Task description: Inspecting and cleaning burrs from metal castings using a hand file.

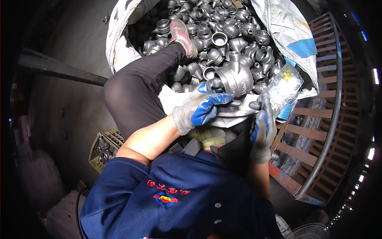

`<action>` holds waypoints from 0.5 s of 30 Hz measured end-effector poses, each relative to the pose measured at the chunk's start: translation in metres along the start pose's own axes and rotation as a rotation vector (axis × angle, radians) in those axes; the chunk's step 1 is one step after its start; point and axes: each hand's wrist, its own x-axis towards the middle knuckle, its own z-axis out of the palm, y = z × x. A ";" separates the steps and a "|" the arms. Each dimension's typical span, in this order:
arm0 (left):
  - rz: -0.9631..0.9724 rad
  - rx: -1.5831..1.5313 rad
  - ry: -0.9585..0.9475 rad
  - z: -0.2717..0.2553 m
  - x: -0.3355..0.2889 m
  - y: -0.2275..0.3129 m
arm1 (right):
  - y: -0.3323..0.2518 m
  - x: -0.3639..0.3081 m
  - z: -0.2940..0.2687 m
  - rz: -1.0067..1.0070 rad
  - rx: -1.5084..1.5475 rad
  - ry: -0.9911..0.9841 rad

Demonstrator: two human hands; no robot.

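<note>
My left hand (205, 105), in a grey glove with blue coating, grips a large grey metal fitting (237, 79) by its open round end. The fitting is tilted, its narrow threaded neck pointing up. My right hand (264, 123), in a similar glove, is just right of the fitting and apart from it, fingers stretched upward. Close by its fingertips lies a crumpled clear plastic bag (283, 89) with a yellow spot; I cannot tell whether they touch. Many similar grey fittings (215, 55) fill a big white woven sack (284, 28) in front of me.
My left leg (137, 85) reaches into the sack, its red and grey shoe (181, 34) on the fittings. A rusty slatted metal frame (318, 131) stands at the right. A yellowish crate (95, 153) with dark parts is at the left, below a metal bar (63, 67).
</note>
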 end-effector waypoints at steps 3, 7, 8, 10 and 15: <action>0.097 0.198 -0.031 -0.008 0.001 -0.006 | -0.012 -0.006 0.012 -0.142 -0.346 -0.114; -0.537 -0.259 0.121 0.005 0.004 0.020 | -0.014 -0.007 0.021 -0.203 -0.390 -0.130; -0.537 -0.259 0.121 0.005 0.003 0.021 | -0.013 -0.007 0.022 -0.239 -0.427 -0.133; -0.566 -0.244 0.119 0.003 0.002 0.022 | -0.012 -0.007 0.024 -0.275 -0.465 -0.135; -0.647 -0.682 0.224 0.006 0.007 0.015 | -0.008 -0.007 0.027 -0.374 -0.642 -0.113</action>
